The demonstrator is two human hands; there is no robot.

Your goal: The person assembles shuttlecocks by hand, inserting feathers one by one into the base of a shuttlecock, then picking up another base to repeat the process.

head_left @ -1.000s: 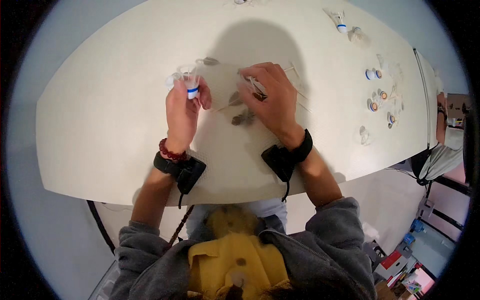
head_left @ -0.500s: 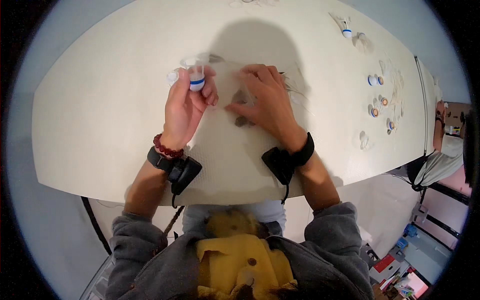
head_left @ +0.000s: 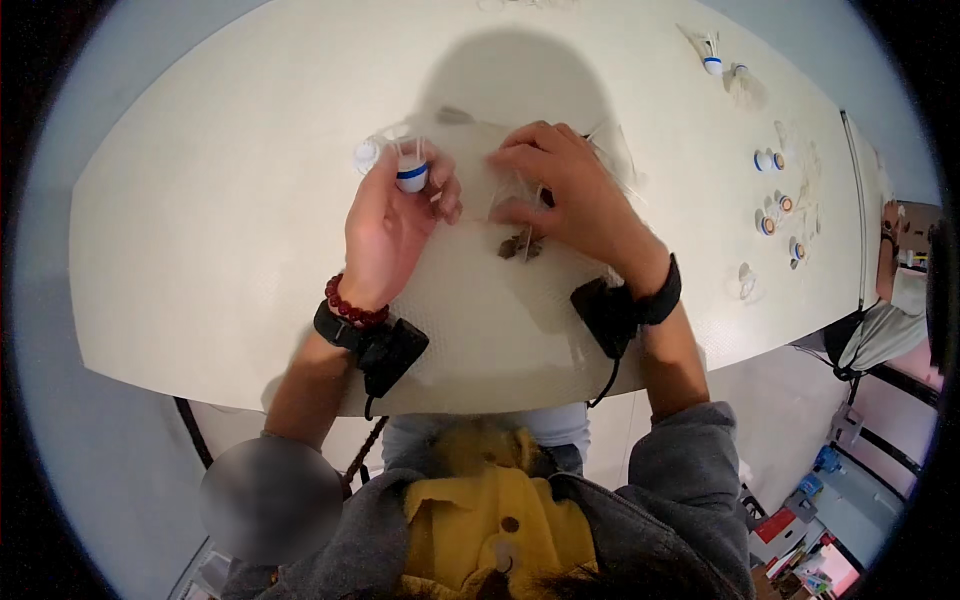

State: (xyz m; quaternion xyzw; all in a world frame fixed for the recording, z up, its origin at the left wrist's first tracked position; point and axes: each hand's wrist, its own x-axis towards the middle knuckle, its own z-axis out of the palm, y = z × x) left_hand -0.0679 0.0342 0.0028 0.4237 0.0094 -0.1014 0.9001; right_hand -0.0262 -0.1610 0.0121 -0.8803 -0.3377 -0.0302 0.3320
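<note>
My left hand (head_left: 388,225) is closed around a shuttlecock (head_left: 411,177) with a white rounded base, a blue band and pale quill stubs pointing up. A small white round piece (head_left: 367,152) shows beside its thumb; whether the hand grips that too is unclear. My right hand (head_left: 580,190) hovers low over the table, its thumb and curved fingers apart. Between them are pale, see-through feather-like bits (head_left: 510,190), blurred; I cannot tell whether any is held. Just below the thumb lies a dark brownish clump (head_left: 520,245). Thin feather ends (head_left: 622,165) stick out past the right knuckles.
On the right of the white table (head_left: 200,260) lie several blue-and-white shuttlecock bases (head_left: 766,224) and loose pale feathers. A shuttlecock with quills (head_left: 712,62) stands at the far right. A grey feather (head_left: 455,115) lies ahead. Another person's arm (head_left: 887,250) shows at the right edge.
The thumb and fingers of my right hand have drawn closer together over the feather bits. My left hand still holds the shuttlecock. The whole view has shifted slightly.
</note>
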